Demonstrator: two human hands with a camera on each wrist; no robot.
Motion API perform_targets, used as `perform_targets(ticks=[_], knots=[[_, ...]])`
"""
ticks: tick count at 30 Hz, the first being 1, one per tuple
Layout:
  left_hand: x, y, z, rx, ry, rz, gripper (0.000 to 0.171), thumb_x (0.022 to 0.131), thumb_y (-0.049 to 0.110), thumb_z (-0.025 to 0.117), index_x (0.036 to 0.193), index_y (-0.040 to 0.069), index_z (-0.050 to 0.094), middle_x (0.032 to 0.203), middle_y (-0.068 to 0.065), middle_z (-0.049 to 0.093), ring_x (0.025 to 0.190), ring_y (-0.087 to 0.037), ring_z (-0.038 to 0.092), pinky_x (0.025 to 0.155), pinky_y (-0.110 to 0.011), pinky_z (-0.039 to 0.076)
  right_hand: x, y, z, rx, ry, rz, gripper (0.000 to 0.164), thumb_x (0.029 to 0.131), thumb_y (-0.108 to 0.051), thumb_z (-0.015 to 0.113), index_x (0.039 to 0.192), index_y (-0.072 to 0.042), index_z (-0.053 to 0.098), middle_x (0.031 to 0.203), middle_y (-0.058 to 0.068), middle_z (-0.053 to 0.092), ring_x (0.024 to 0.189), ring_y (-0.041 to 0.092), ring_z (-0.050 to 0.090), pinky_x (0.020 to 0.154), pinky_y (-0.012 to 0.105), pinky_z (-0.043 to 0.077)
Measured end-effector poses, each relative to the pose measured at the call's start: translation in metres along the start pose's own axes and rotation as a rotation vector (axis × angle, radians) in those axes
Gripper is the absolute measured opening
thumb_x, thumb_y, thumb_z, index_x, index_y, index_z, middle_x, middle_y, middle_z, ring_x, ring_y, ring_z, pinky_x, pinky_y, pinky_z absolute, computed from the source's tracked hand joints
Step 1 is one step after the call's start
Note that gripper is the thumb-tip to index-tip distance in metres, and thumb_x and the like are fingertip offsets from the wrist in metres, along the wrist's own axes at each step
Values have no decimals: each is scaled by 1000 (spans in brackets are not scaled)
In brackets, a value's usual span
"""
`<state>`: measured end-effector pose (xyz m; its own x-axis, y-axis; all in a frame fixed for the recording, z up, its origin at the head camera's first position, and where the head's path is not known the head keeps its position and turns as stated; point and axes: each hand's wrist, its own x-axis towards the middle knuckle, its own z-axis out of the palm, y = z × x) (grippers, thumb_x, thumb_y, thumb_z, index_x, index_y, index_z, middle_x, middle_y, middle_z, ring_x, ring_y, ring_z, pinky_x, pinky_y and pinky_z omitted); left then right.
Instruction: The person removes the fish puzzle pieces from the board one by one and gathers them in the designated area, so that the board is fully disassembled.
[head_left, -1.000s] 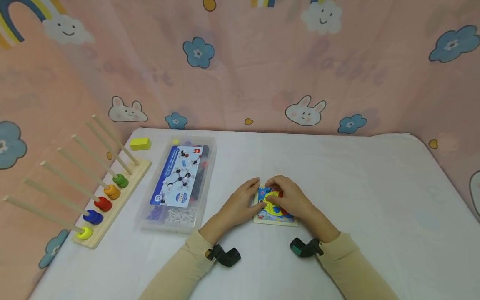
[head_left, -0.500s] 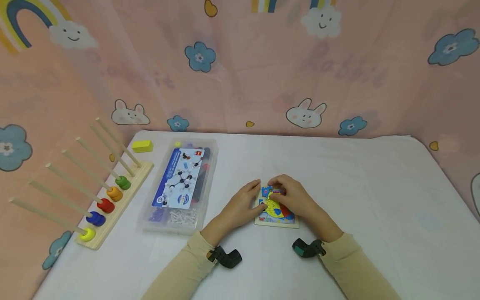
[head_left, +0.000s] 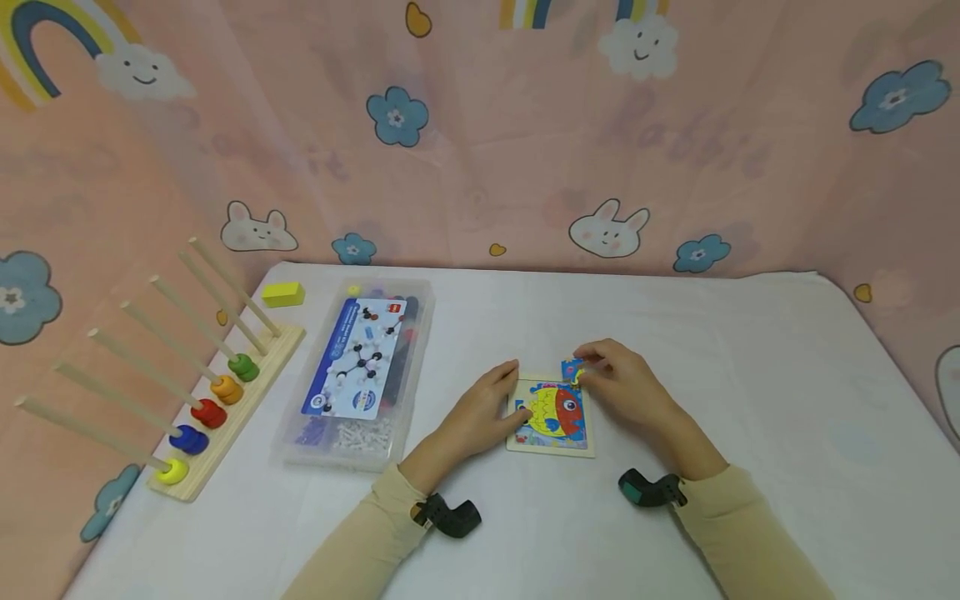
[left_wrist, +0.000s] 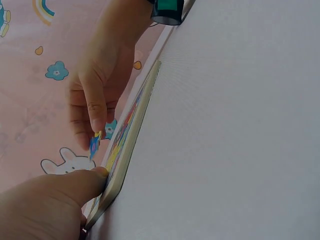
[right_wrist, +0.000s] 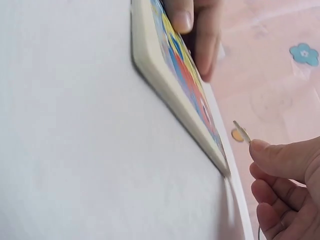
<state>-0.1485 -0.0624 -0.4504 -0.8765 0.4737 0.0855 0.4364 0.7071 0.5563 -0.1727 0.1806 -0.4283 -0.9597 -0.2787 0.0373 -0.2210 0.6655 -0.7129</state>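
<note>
So the backdrop here is a pink cloth (head_left: 480, 125) printed with bunnies, blue flowers, hearts and smiley clouds, and it hangs past the far side of the puzzle board (head_left: 551, 451), which sits on a white-covered table (head_left: 735, 400). The board has a pale wooden frame around a bright fish picture (head_left: 555, 412), yellow body and red head, the head toward the board's right edge. The left hand (head_left: 480, 408) has hold of the board's left edge, thumb pressed on the picture and the other fingers along the side. The right hand (head_left: 626, 379) is pinching a little blue-and-yellow puzzle piece (head_left: 572, 370) between thumb and fingertips, just off the board's far right corner; both wrist views show a gap between piece and board. Both arms come in tan sleeves (head_left: 352, 533), reaching from the near side of the board. Left of the board there's a clear plastic box (head_left: 337, 457) with a blue-and-white molecule label (head_left: 356, 358) and small parts inside. Farthest left of the board is a wooden peg rack (head_left: 183, 487), seven pegs, with yellow, blue, red, orange and green beads low on five of them. A yellow block (head_left: 282, 294) lies beyond the board, well off to its left.
</note>
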Motion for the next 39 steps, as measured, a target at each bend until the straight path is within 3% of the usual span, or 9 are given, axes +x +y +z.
perform_targets(ticks=[10, 13, 17, 19, 22, 24, 26, 39], knots=[[-1, 1, 0, 1, -10, -20, 66, 90, 33, 64, 141, -1, 41, 152, -10, 35, 140, -23, 32, 112, -34, 33, -15, 29, -31, -22, 82, 0, 32, 92, -9, 59, 123, -1, 53, 122, 18, 55, 110, 34, 51, 96, 52, 44], [-1, 0, -1, -3, -11, -21, 66, 90, 33, 64, 142, -1, 41, 152, -10, 35, 140, -23, 33, 112, -34, 33, -19, 37, -38, -44, 113, -8, 33, 92, -9, 60, 123, -1, 54, 121, 18, 56, 109, 34, 52, 93, 46, 44], [-1, 0, -1, -10, -10, -17, 66, 90, 32, 64, 142, -1, 40, 151, -11, 35, 140, -24, 33, 113, -35, 33, -23, 48, -42, -75, 156, -27, 32, 91, -8, 61, 121, 1, 55, 119, 19, 57, 108, 33, 53, 88, 26, 43], [0, 0, -1, -7, -11, -15, 66, 90, 32, 64, 142, -1, 40, 151, -11, 35, 140, -24, 33, 113, -35, 33, -25, 53, -42, -81, 167, -29, 33, 91, -10, 62, 121, 1, 55, 120, 20, 57, 109, 34, 53, 87, 25, 42], [0, 0, -1, -4, -11, -11, 66, 90, 32, 64, 142, -1, 40, 151, -11, 35, 140, -24, 33, 113, -35, 33, -26, 57, -42, -85, 165, -19, 33, 91, -10, 62, 122, 2, 54, 121, 22, 56, 112, 36, 51, 93, 34, 45], [0, 0, -1, -3, -10, -11, 66, 90, 33, 64, 142, -1, 40, 151, -11, 35, 140, -24, 32, 113, -35, 32, -25, 59, -41, -84, 162, -15, 33, 91, -8, 62, 121, 3, 54, 122, 23, 55, 114, 39, 50, 94, 49, 44], [0, 0, -1, -6, -7, -8, 66, 90, 32, 64, 142, -1, 40, 151, -11, 35, 140, -24, 33, 113, -34, 32, -25, 60, -40, -93, 164, -13, 32, 90, -5, 62, 120, 4, 54, 121, 24, 54, 115, 39, 50, 96, 54, 42], [-1, 0, -1, 16, 5, 8, 66, 89, 33, 65, 141, -2, 42, 150, -12, 36, 139, -24, 34, 112, -34, 33, -23, 65, -38, -90, 158, -6, 32, 88, 0, 60, 119, 6, 55, 120, 24, 52, 117, 41, 47, 98, 58, 39]])
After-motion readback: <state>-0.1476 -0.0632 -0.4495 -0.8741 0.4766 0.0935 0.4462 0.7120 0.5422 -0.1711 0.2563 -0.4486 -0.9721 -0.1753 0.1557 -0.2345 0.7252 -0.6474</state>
